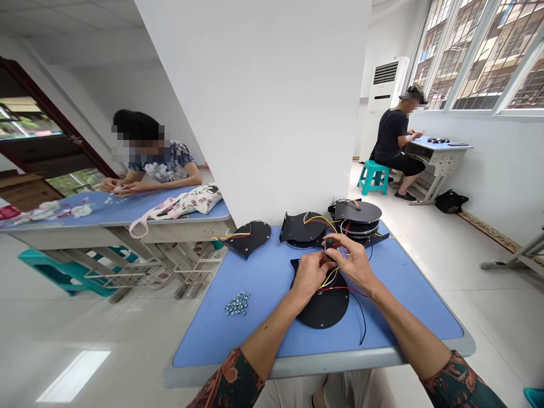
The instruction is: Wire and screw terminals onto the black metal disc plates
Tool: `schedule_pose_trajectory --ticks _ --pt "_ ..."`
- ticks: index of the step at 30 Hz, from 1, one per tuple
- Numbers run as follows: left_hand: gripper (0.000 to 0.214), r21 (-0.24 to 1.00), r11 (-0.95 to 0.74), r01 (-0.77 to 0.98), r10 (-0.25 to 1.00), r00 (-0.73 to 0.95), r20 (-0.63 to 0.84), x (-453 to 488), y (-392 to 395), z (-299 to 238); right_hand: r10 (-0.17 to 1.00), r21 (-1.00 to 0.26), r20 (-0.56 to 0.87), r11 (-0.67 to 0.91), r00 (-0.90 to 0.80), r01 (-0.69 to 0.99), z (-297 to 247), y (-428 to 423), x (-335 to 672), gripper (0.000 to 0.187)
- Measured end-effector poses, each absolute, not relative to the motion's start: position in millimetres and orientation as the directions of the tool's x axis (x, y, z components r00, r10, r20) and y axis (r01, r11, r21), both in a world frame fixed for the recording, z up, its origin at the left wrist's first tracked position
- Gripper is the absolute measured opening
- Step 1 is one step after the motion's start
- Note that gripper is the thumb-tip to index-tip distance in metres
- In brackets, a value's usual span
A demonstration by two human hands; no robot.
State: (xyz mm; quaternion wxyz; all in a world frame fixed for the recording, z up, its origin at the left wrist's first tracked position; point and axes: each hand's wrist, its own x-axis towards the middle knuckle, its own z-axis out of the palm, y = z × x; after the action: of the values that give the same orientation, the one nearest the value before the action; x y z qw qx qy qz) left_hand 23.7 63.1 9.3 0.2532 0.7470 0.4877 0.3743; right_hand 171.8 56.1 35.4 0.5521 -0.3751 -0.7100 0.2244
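Observation:
A round black plate (322, 310) with a bracket edge lies on the desk before me. Red, yellow, white and black wires come from its upper side. Above its far part, my left hand (311, 273) pinches at the wires, its fingertips close to those of the other hand. My right hand (353, 262) grips a small black piece (329, 243) between thumb and fingers; its exact kind is too small to make out. What lies between the left fingertips is mostly hidden.
Behind my hands are more black plates (304, 228) and a stack of them (357, 212). Another wired plate (254, 237) lies at the far left. A pile of small screws (237, 304) is on the left of the blue desk (212, 337). Two people sit at other desks.

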Motion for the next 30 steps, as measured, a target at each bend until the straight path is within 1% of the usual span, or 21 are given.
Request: schedule_pose_trajectory --ticks 2,5,9,13,15,18,21,26,30 --pt "0.012 0.744 -0.386 0.545 0.923 0.226 0.312 24.0 63.3 9.1 0.770 -0.710 0.633 0.620 -0.084 0.335 34.8 57.0 171.6 0.019" --pt "0.015 0.764 -0.391 0.513 0.920 0.246 0.305 23.6 63.2 8.3 0.777 -0.714 0.624 0.610 -0.081 0.344 34.6 58.8 173.0 0.014" --pt "0.021 0.775 -0.432 0.461 0.896 0.319 0.309 22.2 61.8 8.8 0.791 -0.737 0.604 0.602 -0.101 0.308 35.6 58.1 175.2 0.020" --pt "0.024 0.769 -0.419 0.483 0.903 0.307 0.300 22.0 60.9 10.0 0.796 -0.755 0.592 0.602 -0.125 0.259 37.3 54.7 174.0 0.029" --pt "0.020 0.763 -0.407 0.502 0.911 0.282 0.300 22.3 61.0 10.0 0.797 -0.755 0.594 0.599 -0.109 0.265 37.5 53.9 172.9 0.026" --pt "0.013 0.752 -0.400 0.524 0.916 0.250 0.314 22.9 61.1 9.8 0.785 -0.730 0.615 0.601 -0.071 0.326 36.2 54.8 172.1 0.021" --pt "0.013 0.762 -0.389 0.517 0.921 0.243 0.305 22.8 60.6 10.1 0.777 -0.713 0.626 0.602 -0.059 0.360 34.7 56.9 173.4 0.017" --pt "0.019 0.773 -0.412 0.482 0.907 0.296 0.299 21.6 59.8 12.1 0.791 -0.733 0.606 0.595 -0.080 0.331 34.6 58.2 176.7 0.023" --pt "0.016 0.775 -0.391 0.497 0.919 0.266 0.292 21.9 61.1 11.4 0.793 -0.745 0.605 0.596 -0.072 0.300 33.0 58.4 174.6 0.024"
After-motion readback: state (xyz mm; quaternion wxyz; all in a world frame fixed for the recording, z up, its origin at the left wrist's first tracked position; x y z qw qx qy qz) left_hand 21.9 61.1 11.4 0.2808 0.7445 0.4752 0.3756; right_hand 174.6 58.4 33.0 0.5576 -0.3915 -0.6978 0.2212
